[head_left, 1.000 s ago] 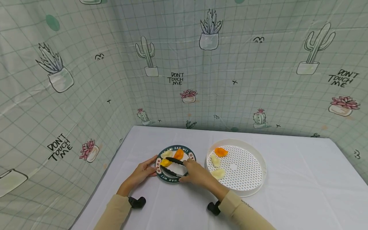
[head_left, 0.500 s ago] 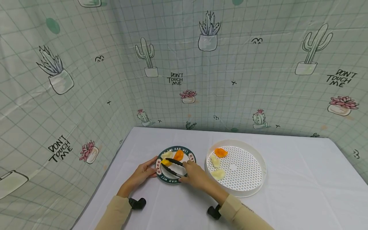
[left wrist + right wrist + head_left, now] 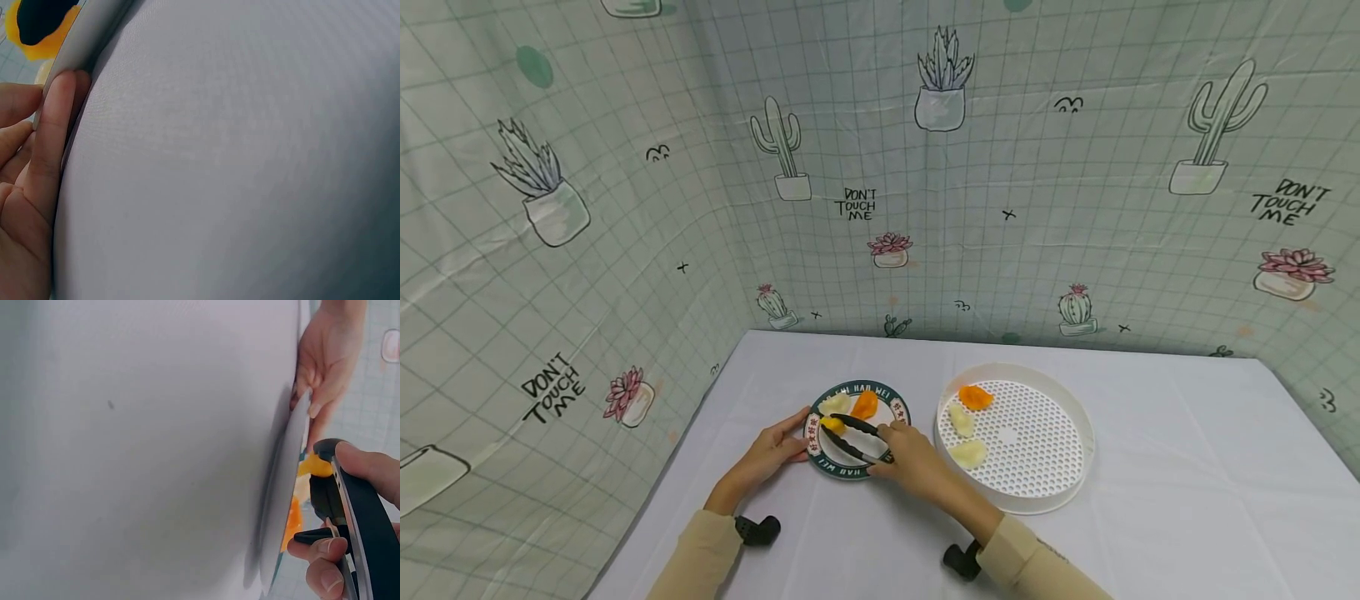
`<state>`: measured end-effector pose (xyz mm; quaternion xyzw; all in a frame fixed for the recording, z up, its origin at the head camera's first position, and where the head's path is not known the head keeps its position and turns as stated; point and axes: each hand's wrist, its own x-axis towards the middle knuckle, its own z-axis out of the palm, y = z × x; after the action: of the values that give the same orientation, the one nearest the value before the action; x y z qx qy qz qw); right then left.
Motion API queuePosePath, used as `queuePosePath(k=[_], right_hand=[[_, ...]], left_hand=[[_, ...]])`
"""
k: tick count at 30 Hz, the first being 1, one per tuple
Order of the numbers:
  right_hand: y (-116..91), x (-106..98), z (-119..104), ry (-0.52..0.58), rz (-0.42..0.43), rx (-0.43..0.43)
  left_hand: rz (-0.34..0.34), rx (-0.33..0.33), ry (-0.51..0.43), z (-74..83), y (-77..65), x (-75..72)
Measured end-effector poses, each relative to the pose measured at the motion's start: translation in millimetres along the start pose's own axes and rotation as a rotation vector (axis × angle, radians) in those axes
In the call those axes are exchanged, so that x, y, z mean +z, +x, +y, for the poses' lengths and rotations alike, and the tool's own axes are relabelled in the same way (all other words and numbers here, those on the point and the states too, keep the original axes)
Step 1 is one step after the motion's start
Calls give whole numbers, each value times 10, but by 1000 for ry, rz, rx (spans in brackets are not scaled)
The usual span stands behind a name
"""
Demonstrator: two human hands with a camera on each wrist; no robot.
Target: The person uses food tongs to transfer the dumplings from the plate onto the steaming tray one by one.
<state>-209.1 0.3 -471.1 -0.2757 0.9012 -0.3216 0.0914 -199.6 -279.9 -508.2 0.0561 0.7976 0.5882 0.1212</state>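
Note:
In the head view my left hand (image 3: pixel 767 456) pinches the left rim of a round plate (image 3: pixel 848 472) with a dark green lettered border. The left wrist view shows fingers (image 3: pixel 53 119) beneath the rim and the thumb side above. My right hand (image 3: pixel 912 458) grips black kitchen tongs (image 3: pixel 856 423), whose tips stand on either side of a yellow piece (image 3: pixel 832 425) on the plate. In the right wrist view one tip touches that yellow piece (image 3: pixel 314 466). A pale piece (image 3: pixel 834 404) and an orange piece (image 3: pixel 865 404) lie behind it; their kind is unclear.
Right of the plate sits a round white perforated tray (image 3: pixel 1045 446) with a raised rim. Along its left side lie an orange piece (image 3: pixel 976 397) and two pale pieces (image 3: pixel 961 420). A patterned cloth wall (image 3: pixel 1000 167) borders the white table (image 3: pixel 1187 467) behind and at left.
The tongs' tips have drawn closer together around the yellow piece. My left hand and the plate have stayed in place.

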Motion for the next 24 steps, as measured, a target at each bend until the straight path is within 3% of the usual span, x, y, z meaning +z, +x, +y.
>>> queuePosePath(k=[9,24], right_hand=[[-126,-78,-11,81,20,-30],[-363,-280,-16,99,117,-93]], left_hand=[[20,-12,-10,-12,9,-6],[31,-7,-18,-59,40,17]])
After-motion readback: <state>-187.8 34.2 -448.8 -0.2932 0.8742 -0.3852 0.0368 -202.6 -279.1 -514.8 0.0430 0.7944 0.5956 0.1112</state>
